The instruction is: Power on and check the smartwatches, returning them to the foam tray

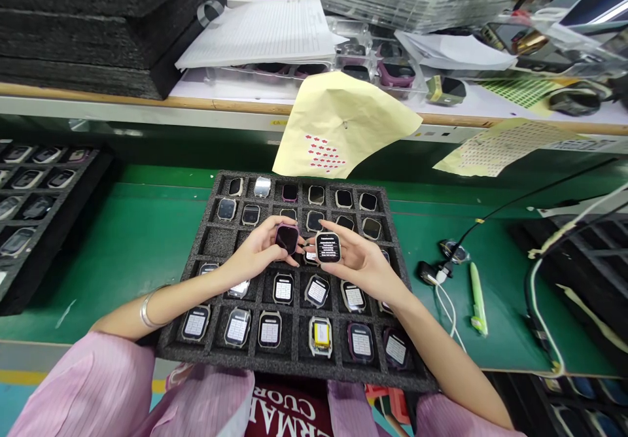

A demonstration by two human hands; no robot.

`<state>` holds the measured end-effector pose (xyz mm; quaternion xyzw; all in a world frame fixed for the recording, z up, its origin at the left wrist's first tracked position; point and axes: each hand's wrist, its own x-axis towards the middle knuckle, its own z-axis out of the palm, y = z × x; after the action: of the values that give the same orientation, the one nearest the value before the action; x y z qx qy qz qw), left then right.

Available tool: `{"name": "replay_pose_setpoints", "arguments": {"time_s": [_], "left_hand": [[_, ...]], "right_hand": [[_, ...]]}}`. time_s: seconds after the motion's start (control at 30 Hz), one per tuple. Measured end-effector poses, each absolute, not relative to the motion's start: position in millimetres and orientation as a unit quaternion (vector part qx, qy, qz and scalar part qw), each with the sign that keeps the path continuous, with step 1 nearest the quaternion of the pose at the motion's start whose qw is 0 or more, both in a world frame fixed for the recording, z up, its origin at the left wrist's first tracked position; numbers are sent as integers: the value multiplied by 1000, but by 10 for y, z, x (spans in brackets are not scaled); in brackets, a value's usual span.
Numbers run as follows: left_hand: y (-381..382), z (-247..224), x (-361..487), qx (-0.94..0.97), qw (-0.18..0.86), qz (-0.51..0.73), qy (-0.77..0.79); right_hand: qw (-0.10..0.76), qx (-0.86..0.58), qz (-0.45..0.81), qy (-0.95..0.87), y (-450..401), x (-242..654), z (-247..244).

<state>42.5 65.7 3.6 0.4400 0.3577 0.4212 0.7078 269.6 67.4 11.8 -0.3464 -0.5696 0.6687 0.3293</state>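
Note:
My left hand (267,244) is closed around a purple-framed smartwatch (286,238) whose screen is dark. In my right hand (356,254) is a light-framed smartwatch (328,247) with lines of white text on its lit screen. Both watches are held side by side, a little apart, above a black foam tray (216,242). Strapless watches sit in most of the tray's compartments. Screens in the near rows, such as a watch (283,288), show white lists, while those in the far rows look dark. One near-row watch (321,336) has a yellow part facing up.
Another foam tray of watches (53,188) lies at left. A green pen-like tool (477,299), a white cable (444,296) and a round charger (454,250) lie at right. Yellow paper (343,123) hangs from the shelf, which holds foam stacks (98,25) and papers (260,34).

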Motion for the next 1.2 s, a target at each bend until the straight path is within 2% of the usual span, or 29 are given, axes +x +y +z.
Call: {"name": "replay_pose_setpoints", "arguments": {"time_s": [0.1,0.2,0.3,0.43,0.67,0.8,0.87,0.93,1.03,1.13,1.2], "left_hand": [[653,49,434,442,703,420,366],[641,71,440,447,706,403,373],[628,85,446,451,707,393,377],[613,88,460,461,698,391,385],[602,73,450,509,638,368,445],[588,11,427,541,612,346,461],[578,-15,418,559,596,346,461],[571,-27,412,575,576,350,463],[569,-25,412,588,556,360,465],[573,-20,417,588,560,362,459],[575,-19,421,586,564,362,456]], "right_hand": [[268,-391,603,-641,710,2855,99],[226,-463,412,-752,759,3041,54],[182,-467,248,-829,786,3204,-11],[135,-457,167,-863,732,3398,-2],[36,-604,54,-794,559,3570,-39],[143,-652,124,-734,595,3583,-223],[170,-644,181,-724,634,3609,-264],[196,-638,222,-711,656,3620,-250],[293,-615,302,-667,638,3565,-133],[399,-524,469,-589,603,3412,37],[431,-452,590,-511,605,3272,133]]}}
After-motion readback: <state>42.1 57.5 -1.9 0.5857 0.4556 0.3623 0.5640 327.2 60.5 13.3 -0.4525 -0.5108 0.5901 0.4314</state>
